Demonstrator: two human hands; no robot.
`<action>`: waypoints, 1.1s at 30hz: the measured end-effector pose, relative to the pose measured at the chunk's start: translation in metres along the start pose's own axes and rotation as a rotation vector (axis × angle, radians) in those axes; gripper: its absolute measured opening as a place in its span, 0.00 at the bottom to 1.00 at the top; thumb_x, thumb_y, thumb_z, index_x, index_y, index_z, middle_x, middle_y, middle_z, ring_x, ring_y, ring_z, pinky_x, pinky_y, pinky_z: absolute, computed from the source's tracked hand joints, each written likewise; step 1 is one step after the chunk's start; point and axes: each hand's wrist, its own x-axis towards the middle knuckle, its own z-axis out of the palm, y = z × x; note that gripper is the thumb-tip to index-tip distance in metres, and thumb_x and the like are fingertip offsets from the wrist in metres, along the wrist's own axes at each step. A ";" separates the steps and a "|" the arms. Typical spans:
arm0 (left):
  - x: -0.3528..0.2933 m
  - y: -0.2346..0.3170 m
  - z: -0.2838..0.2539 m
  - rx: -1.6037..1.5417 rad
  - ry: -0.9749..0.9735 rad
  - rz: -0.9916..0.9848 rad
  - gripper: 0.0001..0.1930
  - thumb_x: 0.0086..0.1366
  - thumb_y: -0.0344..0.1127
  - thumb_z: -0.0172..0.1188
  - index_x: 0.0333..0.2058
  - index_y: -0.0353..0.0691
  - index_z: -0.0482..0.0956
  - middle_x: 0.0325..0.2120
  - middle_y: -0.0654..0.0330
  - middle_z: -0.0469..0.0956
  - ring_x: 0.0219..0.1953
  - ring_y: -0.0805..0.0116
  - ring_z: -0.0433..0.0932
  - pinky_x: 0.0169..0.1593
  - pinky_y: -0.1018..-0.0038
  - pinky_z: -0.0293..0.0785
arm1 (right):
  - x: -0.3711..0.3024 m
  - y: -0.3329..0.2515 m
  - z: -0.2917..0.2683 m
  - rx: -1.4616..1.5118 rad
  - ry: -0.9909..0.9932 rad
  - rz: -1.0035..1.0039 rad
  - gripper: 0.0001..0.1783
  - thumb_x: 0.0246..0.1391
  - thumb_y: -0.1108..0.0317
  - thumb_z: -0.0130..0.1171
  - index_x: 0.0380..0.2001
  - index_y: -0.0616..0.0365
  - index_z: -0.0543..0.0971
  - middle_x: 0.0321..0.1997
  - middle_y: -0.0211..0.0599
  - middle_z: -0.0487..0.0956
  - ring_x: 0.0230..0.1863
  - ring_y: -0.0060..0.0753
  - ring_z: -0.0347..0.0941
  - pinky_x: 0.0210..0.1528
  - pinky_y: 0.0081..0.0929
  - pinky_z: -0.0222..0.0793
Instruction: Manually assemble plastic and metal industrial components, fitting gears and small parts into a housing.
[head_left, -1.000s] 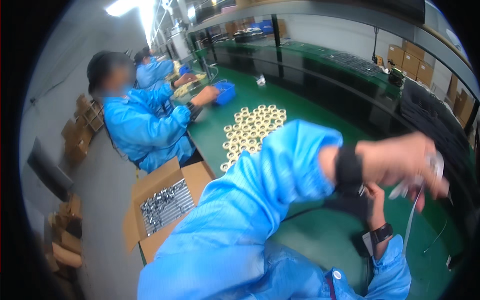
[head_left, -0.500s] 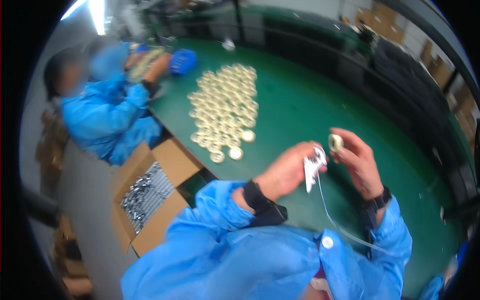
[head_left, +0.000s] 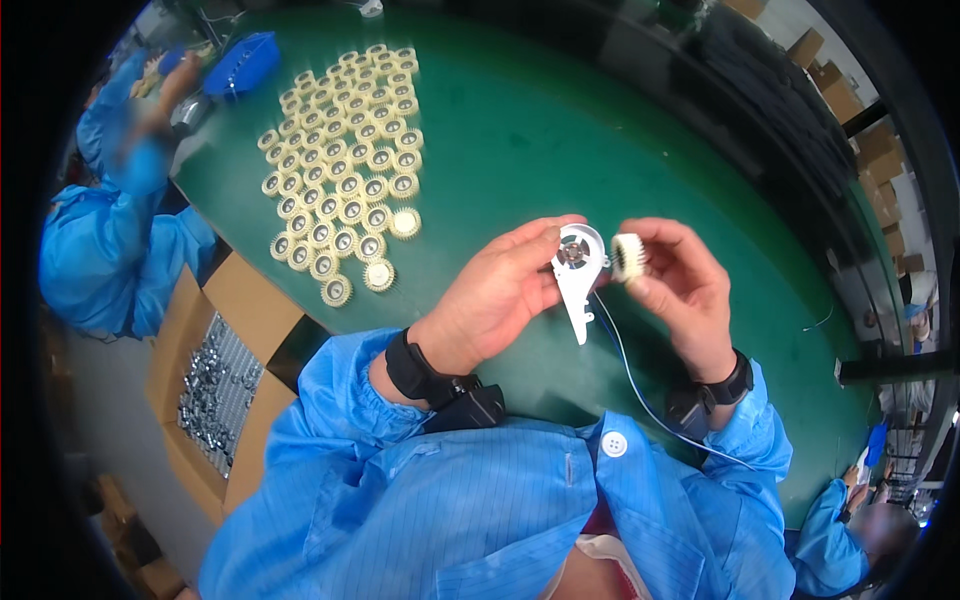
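White, apparently moulded plastic: a teardrop housing (head_left: 576, 288), pinched near its round end by my left hand (head_left: 492, 298) above the green surface (head_left: 540, 130); probably light and stiff, its narrow tail likely fragile, so best held by the rim. Just apart from it, my right hand (head_left: 692, 290) grips a cream toothed wheel (head_left: 629, 257); its teeth should resist slipping. A thin cord (head_left: 629, 366) trails toward my right sleeve (head_left: 752, 425); similar wheels (head_left: 350, 186) lie massed leftward.

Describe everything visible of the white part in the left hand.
The white part looks like plastic: a round head with a dark spoked centre, small lugs, and a tail tapering downward in view. The left hand pinches the head's left edge above the green table. Whether the thin cord attaches is unclear.
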 end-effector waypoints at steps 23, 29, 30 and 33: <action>-0.002 0.004 0.001 0.216 -0.116 -0.098 0.16 0.69 0.40 0.53 0.48 0.34 0.71 0.44 0.53 0.76 0.46 0.64 0.78 0.51 0.66 0.77 | 0.001 0.014 -0.002 -0.166 -0.028 -0.032 0.18 0.49 0.75 0.65 0.45 0.66 0.78 0.43 0.36 0.74 0.40 0.23 0.70 0.45 0.21 0.70; -0.002 0.004 0.000 0.212 -0.115 -0.123 0.16 0.69 0.41 0.53 0.46 0.34 0.71 0.44 0.53 0.77 0.46 0.62 0.79 0.50 0.66 0.77 | -0.001 0.014 0.001 0.052 0.021 0.083 0.17 0.50 0.74 0.64 0.44 0.68 0.77 0.45 0.38 0.73 0.42 0.25 0.71 0.48 0.25 0.72; -0.002 0.003 0.000 0.212 -0.114 -0.122 0.16 0.69 0.41 0.53 0.46 0.34 0.71 0.44 0.53 0.77 0.46 0.62 0.79 0.50 0.66 0.77 | -0.001 0.011 0.002 0.040 0.027 0.093 0.17 0.49 0.74 0.65 0.43 0.68 0.78 0.45 0.38 0.73 0.42 0.25 0.71 0.48 0.24 0.72; -0.003 0.003 0.000 0.245 -0.104 -0.096 0.16 0.68 0.41 0.53 0.46 0.35 0.72 0.44 0.53 0.77 0.45 0.62 0.79 0.50 0.66 0.78 | 0.000 0.010 -0.001 -0.081 -0.001 0.034 0.17 0.47 0.75 0.67 0.42 0.67 0.78 0.44 0.37 0.74 0.40 0.24 0.71 0.47 0.23 0.71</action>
